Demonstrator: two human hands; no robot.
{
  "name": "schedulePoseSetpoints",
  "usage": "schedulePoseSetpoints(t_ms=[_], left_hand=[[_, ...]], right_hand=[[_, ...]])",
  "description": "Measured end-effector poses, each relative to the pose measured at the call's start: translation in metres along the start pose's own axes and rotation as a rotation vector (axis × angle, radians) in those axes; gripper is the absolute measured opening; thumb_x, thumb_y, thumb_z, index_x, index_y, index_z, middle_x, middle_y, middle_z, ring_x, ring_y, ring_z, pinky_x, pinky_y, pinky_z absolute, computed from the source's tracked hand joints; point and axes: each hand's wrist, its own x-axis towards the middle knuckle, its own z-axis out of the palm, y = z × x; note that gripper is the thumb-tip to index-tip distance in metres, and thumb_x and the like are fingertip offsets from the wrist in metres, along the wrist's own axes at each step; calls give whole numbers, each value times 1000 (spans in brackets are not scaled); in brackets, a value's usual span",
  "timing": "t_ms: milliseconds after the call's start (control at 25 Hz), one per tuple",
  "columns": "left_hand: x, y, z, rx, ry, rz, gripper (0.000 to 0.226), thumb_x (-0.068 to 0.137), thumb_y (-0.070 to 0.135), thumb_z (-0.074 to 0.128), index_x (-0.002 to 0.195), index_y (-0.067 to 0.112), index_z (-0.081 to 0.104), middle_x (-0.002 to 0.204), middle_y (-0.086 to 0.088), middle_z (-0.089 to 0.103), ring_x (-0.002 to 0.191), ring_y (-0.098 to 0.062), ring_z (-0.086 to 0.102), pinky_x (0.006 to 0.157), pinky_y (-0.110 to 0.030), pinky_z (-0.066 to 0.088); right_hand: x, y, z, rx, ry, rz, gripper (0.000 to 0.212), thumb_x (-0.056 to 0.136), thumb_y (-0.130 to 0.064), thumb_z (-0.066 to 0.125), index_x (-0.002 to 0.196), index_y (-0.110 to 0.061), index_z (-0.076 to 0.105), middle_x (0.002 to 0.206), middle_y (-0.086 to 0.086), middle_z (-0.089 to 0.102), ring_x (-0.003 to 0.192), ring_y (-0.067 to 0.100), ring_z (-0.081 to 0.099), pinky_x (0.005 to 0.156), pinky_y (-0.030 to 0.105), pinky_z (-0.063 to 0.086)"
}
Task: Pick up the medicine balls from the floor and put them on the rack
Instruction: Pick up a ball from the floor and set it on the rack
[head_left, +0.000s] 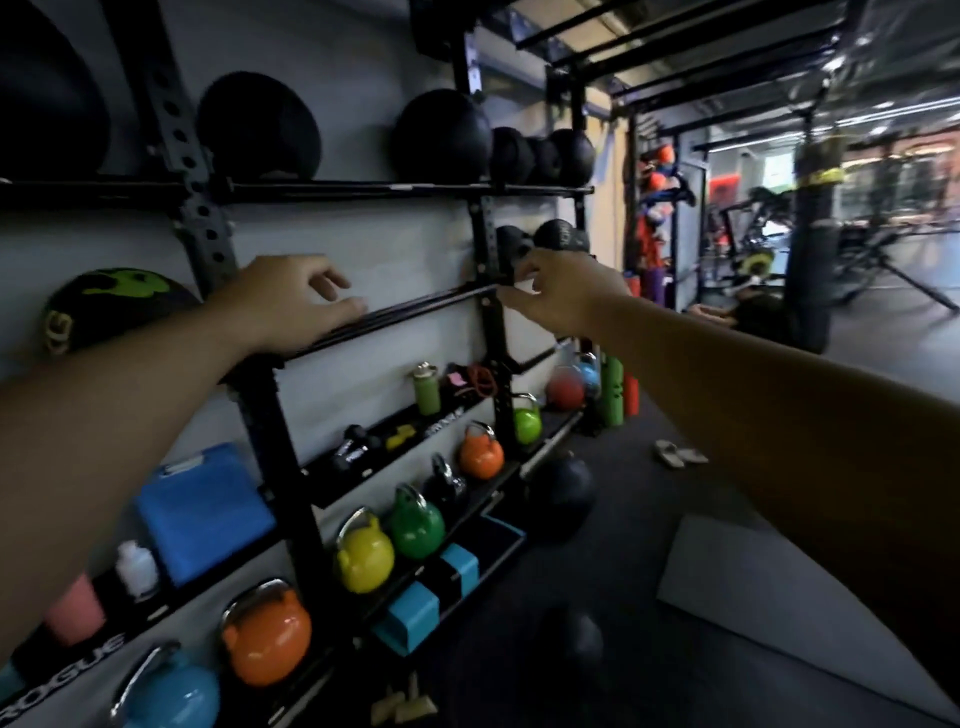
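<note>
hands (296, 299) (563, 293) reach empty to the rack (431, 306) rails, fingers loosely spread, two balls (561, 499) seemingly floored.

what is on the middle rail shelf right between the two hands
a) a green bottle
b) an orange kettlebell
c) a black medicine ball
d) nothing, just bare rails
d: the rails between the left hand and right hand carry nothing there; black medicine balls lie on the floor, and both hands are empty.
</note>
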Motion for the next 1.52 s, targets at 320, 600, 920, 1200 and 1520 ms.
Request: schedulePoseSetpoints(t_ms=[320, 600, 920, 1200, 1520], left_hand=[[-116, 68, 69, -181, -199, 98, 50, 74, 75, 69, 106, 36, 70, 104, 12, 75, 97, -22, 69, 87, -37, 53], [-140, 119, 104, -233, -285, 73, 34, 89, 64, 75, 113, 40, 69, 102, 21, 66, 97, -11, 65, 66, -27, 46], [-91, 167, 218, -169, -398, 26, 39, 89, 60, 78, 115, 33, 69, 103, 16, 67, 104, -19, 65, 85, -34, 46], [-50, 156, 299, -172, -397, -146, 39, 86, 61, 79, 114, 35, 71, 112, 10, 74, 107, -21, 69, 98, -44, 57], [26, 82, 429, -127, -524, -199, 51, 75, 81, 65, 114, 47, 63, 109, 24, 63, 101, -11, 62, 84, -36, 51]], right_hand=[[-194, 23, -7, -80, -165, 236, 53, 86, -77, 54, 119, -36, 63, 104, -3, 66, 107, 28, 66, 74, 35, 42], [-247, 77, -32, -97, -213, 283, 63, 84, -83, 51, 123, -35, 61, 112, 0, 71, 100, 25, 68, 84, 43, 57], [-212, 204, 32, -73, -305, 277, 58, 82, -80, 51, 124, -41, 59, 117, -2, 70, 101, 24, 68, 84, 43, 58], [-151, 284, 102, -21, -416, 185, 44, 82, -84, 46, 105, -47, 51, 93, -7, 55, 82, 19, 51, 63, 34, 39], [-79, 343, 239, -61, -549, 199, 52, 86, -75, 51, 120, -36, 59, 122, 1, 62, 111, 28, 57, 79, 40, 42]])
